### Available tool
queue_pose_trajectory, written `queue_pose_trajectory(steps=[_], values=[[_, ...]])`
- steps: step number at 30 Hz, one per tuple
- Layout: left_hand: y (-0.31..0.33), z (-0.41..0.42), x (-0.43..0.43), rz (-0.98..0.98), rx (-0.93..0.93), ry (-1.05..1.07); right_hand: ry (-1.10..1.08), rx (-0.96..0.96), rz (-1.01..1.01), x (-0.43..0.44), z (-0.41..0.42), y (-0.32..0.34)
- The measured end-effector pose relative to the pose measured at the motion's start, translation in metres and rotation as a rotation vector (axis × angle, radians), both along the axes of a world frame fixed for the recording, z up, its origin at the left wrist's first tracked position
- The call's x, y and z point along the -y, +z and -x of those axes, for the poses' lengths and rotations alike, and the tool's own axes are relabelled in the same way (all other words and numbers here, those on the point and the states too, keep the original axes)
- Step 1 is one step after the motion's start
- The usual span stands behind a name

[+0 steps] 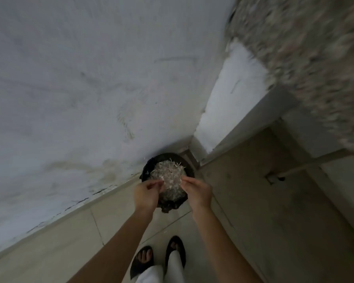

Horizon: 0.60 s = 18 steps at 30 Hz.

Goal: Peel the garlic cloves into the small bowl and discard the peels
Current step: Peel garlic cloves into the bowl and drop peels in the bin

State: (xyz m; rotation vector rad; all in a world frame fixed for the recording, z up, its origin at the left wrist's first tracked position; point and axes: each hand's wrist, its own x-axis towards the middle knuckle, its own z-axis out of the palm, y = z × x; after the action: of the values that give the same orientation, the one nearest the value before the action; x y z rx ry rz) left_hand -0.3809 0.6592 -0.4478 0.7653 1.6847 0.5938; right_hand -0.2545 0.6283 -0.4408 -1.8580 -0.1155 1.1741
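Down at the frame's near edge, 2 sandals (141,260) stand on the tiled floor (243,201), toes toward a corner. Both forearms reach forward from there. The left grip (146,193) and right grip (196,194) each pinch an edge of a dark crumpled wrap (170,203), perhaps a bag, which sags between them. A heap of pale peels (169,176) lies on it, just above and partly over the black bin (189,168) tucked into the corner. Behind that rises the stained wall (90,78), and a speckled surface (315,58) blurs past at upper right.

My reading is that the discard step is under way, with peeling likely done; no bowl or cloves are in view. To do it well, bring the wrap fully over the bin's mouth and low, then tip the far edge down so the peels slide off. They look light and papery, so a slow tilt should stop them drifting onto the floor. Keep both pinches firm until the heap has gone.
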Motion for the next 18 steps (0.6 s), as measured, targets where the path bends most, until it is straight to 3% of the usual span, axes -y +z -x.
queue_pose_trajectory(steps=[5,13,15,18], values=[[-0.049,0.005,-0.011,0.035,-0.032,-0.099,0.001,-0.141,0.005,-0.019,0.008,-0.047],[-0.05,-0.002,-0.009,0.002,0.051,-0.204,0.012,-0.073,0.101,-0.031,0.015,-0.069],[-0.048,-0.005,-0.004,-0.05,0.124,-0.357,-0.029,-0.201,0.103,-0.035,0.019,-0.06],[-0.056,-0.008,0.004,-0.111,0.063,-0.613,-0.093,-0.467,0.021,-0.042,0.021,-0.035]])
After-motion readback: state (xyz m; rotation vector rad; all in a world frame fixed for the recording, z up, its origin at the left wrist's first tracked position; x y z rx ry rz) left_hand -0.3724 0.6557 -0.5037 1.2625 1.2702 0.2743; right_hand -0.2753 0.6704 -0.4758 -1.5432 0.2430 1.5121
